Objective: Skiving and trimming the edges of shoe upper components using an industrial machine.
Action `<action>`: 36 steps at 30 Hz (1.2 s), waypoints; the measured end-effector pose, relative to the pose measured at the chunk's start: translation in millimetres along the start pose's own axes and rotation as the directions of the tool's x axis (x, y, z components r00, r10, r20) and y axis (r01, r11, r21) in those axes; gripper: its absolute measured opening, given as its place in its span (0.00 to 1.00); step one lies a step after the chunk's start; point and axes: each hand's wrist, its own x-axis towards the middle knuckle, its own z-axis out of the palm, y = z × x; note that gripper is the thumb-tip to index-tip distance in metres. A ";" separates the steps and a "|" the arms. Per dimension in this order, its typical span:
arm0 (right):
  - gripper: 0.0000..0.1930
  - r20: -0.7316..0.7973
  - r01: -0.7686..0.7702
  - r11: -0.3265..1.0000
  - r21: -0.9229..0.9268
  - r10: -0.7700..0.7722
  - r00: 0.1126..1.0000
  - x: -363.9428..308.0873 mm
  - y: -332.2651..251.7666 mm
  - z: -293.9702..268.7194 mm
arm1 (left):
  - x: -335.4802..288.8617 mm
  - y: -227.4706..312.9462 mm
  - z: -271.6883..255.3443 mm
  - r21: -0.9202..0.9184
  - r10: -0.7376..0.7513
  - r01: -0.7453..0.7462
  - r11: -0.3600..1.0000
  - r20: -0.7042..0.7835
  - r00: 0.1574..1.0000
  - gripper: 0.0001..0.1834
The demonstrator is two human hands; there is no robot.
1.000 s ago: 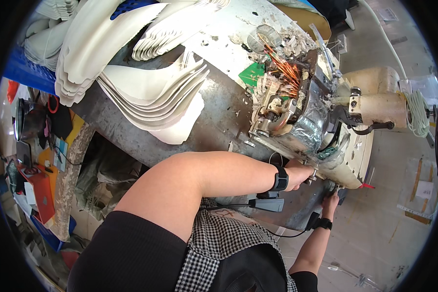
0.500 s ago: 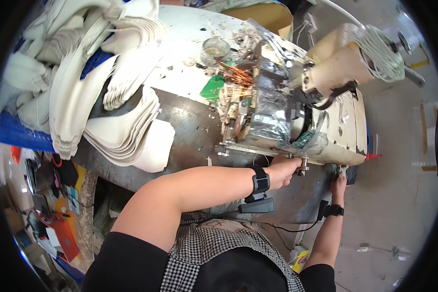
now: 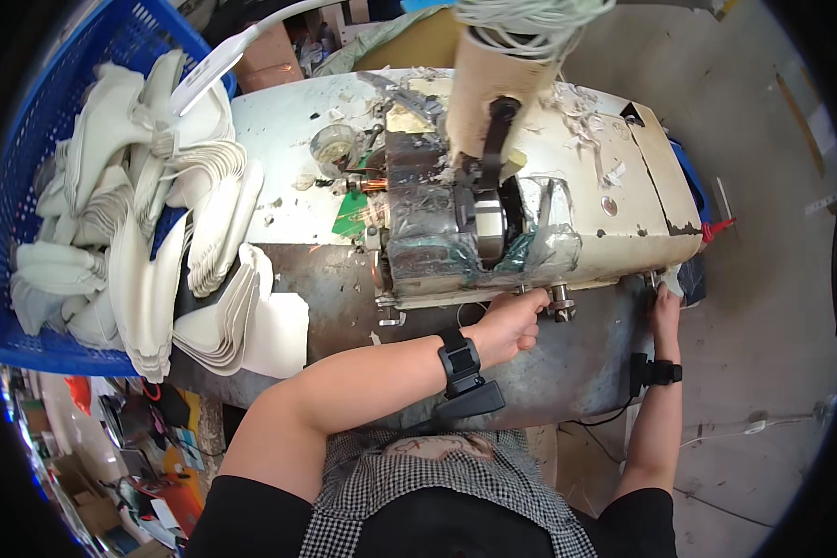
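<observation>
I see left fist (image 3: 510, 327) curled at machine (image 3: 614, 232) front edge, right hand (image 3: 665, 314) fingers bent at metal knob (image 3: 653, 278); can't tell either grip; tabletop (image 3: 577, 367) strip between hands, edge below

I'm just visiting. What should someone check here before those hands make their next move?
1. Left hand at the machine's front edge: ok.
2. Left hand's grip firm: cannot tell; the fingers are curled, but the contact is partly hidden.
3. Right hand at the small metal fitting: ok.
4. Stacked white pieces apart from both hands: ok.
5. Machine top free of loose scraps: not ok; pale bits lie there.
</observation>
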 end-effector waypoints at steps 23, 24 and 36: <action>0.26 0.004 -0.123 0.991 -0.043 0.123 0.992 -5.9 -15.8 2.7 | -7.1 6.8 2.3 0.019 -0.065 0.065 0.998 -0.033 0.997 0.10; 0.26 0.008 -0.156 0.988 -0.009 0.156 0.988 -5.0 -14.6 2.9 | -7.3 6.9 2.4 0.016 -0.063 0.064 0.998 -0.021 0.998 0.10; 0.28 -0.021 -0.163 0.986 -0.017 0.163 0.986 -6.7 -19.9 3.5 | -7.0 7.0 3.3 0.000 -0.066 0.067 0.998 -0.039 0.997 0.12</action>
